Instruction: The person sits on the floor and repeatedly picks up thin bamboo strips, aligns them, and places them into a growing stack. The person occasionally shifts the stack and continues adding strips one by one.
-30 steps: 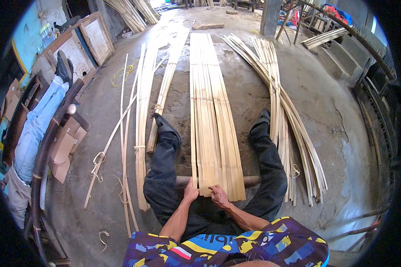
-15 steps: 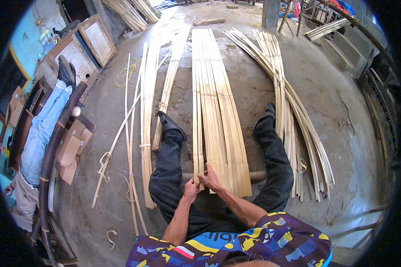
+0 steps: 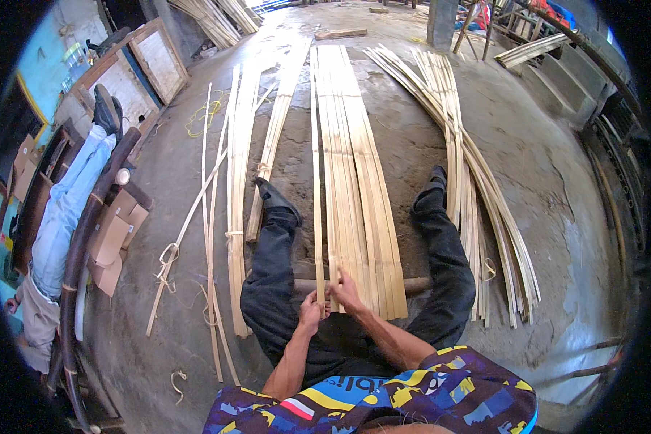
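Two containers noted at left. Brown cardboard carton [image 3: 112, 242]: flaps open, beside a dark pole [image 3: 79, 275]; contents not readable from this angle. Clear jar [image 3: 74, 56] at the far wall: too small to tell what it holds.

Specimen: narrow strip [image 3: 317, 181], pale yellow, long, nearly straight. It lies between the person's spread legs, running away over the concrete floor [image 3: 513, 181], just left of a wide row of strips [image 3: 358, 188]; a thin dark gap shows between them. The row is pale straw to light brown, darker bands crossing it, near ends uneven. Near ends reach past a brown crossbar [image 3: 412, 286].

Left hand [image 3: 311, 312]: fingers pinching the near end of the narrow strip. Right hand [image 3: 347, 293]: fingers bent against the row's left edge; whether they pinch it, cannot tell. Further bundle [image 3: 237, 210] at left, tied; crossed strips [image 3: 470, 163] at right.
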Motion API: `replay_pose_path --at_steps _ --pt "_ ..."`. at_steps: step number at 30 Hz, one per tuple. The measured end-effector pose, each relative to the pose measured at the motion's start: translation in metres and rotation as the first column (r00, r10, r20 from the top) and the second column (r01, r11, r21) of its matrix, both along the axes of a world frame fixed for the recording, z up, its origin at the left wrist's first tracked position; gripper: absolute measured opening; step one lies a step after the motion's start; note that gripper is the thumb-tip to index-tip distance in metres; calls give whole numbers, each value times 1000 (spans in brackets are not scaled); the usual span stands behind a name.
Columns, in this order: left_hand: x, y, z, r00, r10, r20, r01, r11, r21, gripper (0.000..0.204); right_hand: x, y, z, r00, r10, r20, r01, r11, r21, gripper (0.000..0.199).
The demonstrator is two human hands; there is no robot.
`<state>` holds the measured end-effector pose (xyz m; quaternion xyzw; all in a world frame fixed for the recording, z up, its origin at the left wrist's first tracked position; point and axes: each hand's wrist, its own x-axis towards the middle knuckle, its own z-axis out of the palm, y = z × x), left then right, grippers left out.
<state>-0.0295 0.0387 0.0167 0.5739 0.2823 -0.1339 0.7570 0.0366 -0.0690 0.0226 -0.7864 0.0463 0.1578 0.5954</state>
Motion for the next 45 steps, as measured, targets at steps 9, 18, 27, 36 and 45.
replay_pose_path --at_steps 9,18,27,36,45 --pt "21 -2 -7 986 -132 102 99 955 280 56 47 16 68 967 -127 219 95 984 151 44" --pt "30 -15 -28 969 -158 189 77 922 379 28 28 22 17 995 -83 -57 92 977 190 46" --pt "26 -9 -32 975 -210 72 164 901 403 25 28 34 16 999 -16 -37 23 978 205 50" --pt "22 2 -80 979 -202 9 192 941 278 19 13 32 -30 974 118 192 -61 959 -276 49" --pt "15 2 -69 911 -374 176 190 756 627 21 24 25 -32 992 114 -60 -109 990 86 54"
